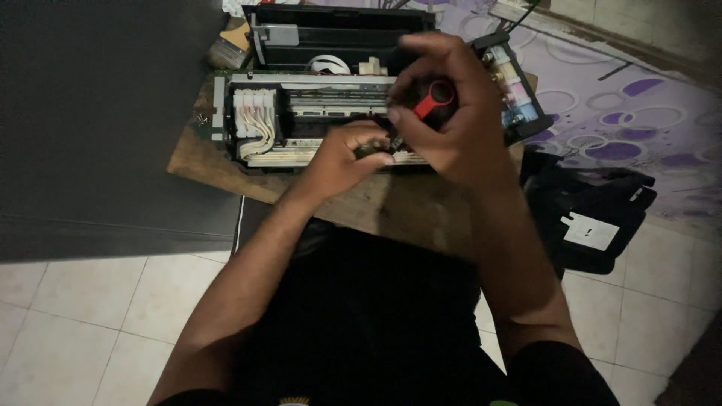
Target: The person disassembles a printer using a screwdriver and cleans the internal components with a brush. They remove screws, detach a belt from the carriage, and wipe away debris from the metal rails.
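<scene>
An opened printer (301,105) with its cover off lies on a low wooden board (383,210); white ink tubes and the carriage (256,120) show at its left. My right hand (451,120) grips a screwdriver with a red and black handle (434,99), held over the printer's front middle. My left hand (346,154) pinches a small dark part (372,149) at the printer's front edge, right under the screwdriver's tip. The tip itself is hidden by my fingers.
Ink tanks (515,90) hang on the printer's right side. A black plastic cover (594,218) lies on the tiled floor to the right. A purple patterned cloth (639,113) spreads behind it. A dark surface (90,128) fills the left.
</scene>
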